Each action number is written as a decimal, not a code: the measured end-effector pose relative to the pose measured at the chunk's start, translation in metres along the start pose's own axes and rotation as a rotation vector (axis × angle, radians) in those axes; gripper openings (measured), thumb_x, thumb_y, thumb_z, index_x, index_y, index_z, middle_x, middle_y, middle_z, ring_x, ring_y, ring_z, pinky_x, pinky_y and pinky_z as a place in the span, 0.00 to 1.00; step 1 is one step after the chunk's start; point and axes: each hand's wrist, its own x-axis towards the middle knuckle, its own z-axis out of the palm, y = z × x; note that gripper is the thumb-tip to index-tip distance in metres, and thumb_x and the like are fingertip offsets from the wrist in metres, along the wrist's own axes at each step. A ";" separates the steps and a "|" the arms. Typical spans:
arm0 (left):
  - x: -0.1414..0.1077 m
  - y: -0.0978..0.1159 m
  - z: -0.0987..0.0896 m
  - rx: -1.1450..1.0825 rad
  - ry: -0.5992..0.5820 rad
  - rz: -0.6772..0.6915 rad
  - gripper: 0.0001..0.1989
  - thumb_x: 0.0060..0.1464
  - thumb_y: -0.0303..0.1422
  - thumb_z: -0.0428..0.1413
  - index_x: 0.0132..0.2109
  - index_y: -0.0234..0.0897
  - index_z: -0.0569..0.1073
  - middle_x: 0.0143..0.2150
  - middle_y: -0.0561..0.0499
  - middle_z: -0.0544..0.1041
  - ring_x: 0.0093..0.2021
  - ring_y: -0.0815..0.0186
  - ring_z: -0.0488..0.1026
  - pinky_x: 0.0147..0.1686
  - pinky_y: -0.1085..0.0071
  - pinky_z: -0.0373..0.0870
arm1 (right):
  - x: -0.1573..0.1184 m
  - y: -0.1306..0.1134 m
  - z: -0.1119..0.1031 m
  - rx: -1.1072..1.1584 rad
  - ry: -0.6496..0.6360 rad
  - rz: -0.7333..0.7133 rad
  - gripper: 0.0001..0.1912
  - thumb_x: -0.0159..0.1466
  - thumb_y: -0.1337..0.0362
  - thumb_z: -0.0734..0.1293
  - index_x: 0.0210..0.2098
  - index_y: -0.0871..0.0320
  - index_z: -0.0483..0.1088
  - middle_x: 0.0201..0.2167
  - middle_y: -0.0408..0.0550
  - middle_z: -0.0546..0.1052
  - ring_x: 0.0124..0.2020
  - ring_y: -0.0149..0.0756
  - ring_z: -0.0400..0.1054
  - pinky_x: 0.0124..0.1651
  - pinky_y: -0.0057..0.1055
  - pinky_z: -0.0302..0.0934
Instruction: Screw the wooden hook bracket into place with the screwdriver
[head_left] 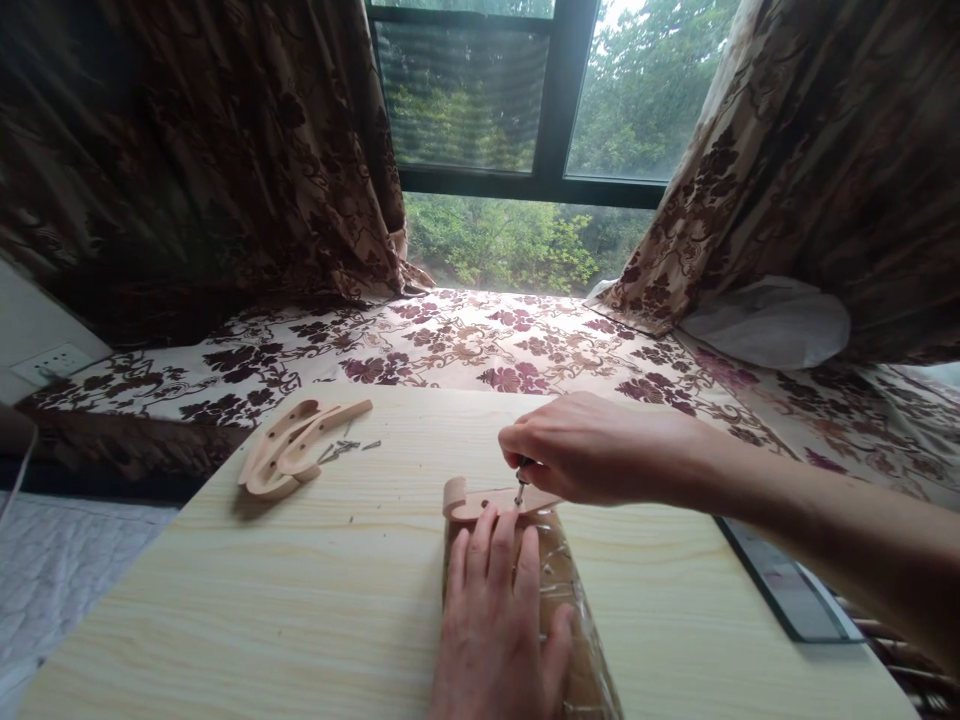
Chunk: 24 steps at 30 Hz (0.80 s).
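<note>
A curved wooden piece [469, 508] with holes lies across the far end of a brown block wrapped in clear plastic [581, 650]. My left hand [495, 610] rests flat on the block, fingers spread, its fingertips at the near edge of the wooden piece. From the right, my right hand [577, 450] is closed around the handle of a screwdriver [520, 488], mostly hidden in the fist. The shaft points down at a hole in the wood; whether a screw sits under the tip I cannot tell.
More curved wooden pieces [281, 450] lie at the table's far left, beside several loose screws [346, 447]. A dark-edged flat panel [795, 590] is at the right edge of the pale wooden table [300, 600]. Beyond is a ledge with flowered cloth [480, 340].
</note>
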 end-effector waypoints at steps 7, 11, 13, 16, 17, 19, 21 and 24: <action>0.003 0.002 -0.005 -0.001 0.012 -0.005 0.25 0.54 0.33 0.52 0.59 0.28 0.63 0.62 0.34 0.61 0.63 0.44 0.55 0.54 0.46 0.64 | 0.001 0.001 -0.003 -0.074 -0.017 0.099 0.10 0.63 0.62 0.60 0.36 0.60 0.71 0.24 0.48 0.74 0.22 0.31 0.59 0.24 0.30 0.43; 0.003 0.003 -0.007 0.003 -0.016 -0.005 0.26 0.56 0.35 0.51 0.60 0.29 0.61 0.64 0.34 0.59 0.64 0.44 0.53 0.55 0.46 0.63 | -0.004 0.003 -0.008 -0.023 0.010 0.013 0.07 0.61 0.67 0.61 0.37 0.60 0.70 0.29 0.48 0.75 0.24 0.29 0.58 0.25 0.28 0.45; 0.004 0.004 -0.007 -0.002 -0.008 -0.012 0.26 0.56 0.34 0.51 0.60 0.28 0.61 0.63 0.34 0.60 0.64 0.43 0.54 0.54 0.46 0.63 | -0.005 0.001 -0.008 -0.037 0.009 -0.018 0.07 0.63 0.69 0.60 0.34 0.60 0.70 0.28 0.46 0.74 0.22 0.28 0.55 0.24 0.29 0.44; 0.005 0.005 -0.008 -0.019 -0.002 -0.025 0.25 0.55 0.33 0.51 0.59 0.27 0.63 0.62 0.33 0.61 0.63 0.43 0.56 0.54 0.45 0.63 | -0.005 -0.003 -0.006 -0.064 -0.016 -0.014 0.11 0.65 0.68 0.58 0.30 0.60 0.70 0.24 0.45 0.71 0.20 0.28 0.50 0.24 0.30 0.41; 0.005 0.005 -0.008 -0.026 -0.013 -0.029 0.25 0.55 0.33 0.51 0.59 0.28 0.63 0.62 0.34 0.61 0.63 0.43 0.56 0.54 0.45 0.63 | -0.004 -0.005 -0.005 -0.067 -0.024 -0.006 0.11 0.66 0.68 0.58 0.30 0.61 0.70 0.23 0.45 0.71 0.20 0.27 0.50 0.24 0.31 0.41; 0.005 0.005 -0.009 -0.037 -0.033 -0.036 0.25 0.56 0.34 0.51 0.59 0.28 0.63 0.63 0.34 0.61 0.63 0.44 0.55 0.55 0.45 0.62 | -0.003 -0.008 -0.005 -0.082 -0.027 0.019 0.11 0.66 0.67 0.58 0.31 0.61 0.70 0.23 0.45 0.70 0.19 0.28 0.49 0.24 0.31 0.40; 0.004 0.005 -0.009 -0.043 -0.038 -0.038 0.25 0.56 0.34 0.51 0.59 0.28 0.62 0.63 0.34 0.60 0.63 0.44 0.55 0.55 0.45 0.61 | -0.001 -0.009 -0.005 -0.112 -0.027 0.042 0.11 0.66 0.66 0.58 0.31 0.62 0.70 0.21 0.45 0.69 0.18 0.28 0.47 0.23 0.32 0.40; 0.005 0.005 -0.009 -0.042 -0.023 -0.031 0.24 0.56 0.33 0.50 0.59 0.28 0.62 0.63 0.34 0.60 0.63 0.44 0.55 0.55 0.45 0.61 | 0.003 -0.008 -0.009 -0.129 -0.032 0.031 0.09 0.65 0.67 0.60 0.32 0.62 0.70 0.21 0.44 0.69 0.18 0.27 0.46 0.23 0.31 0.40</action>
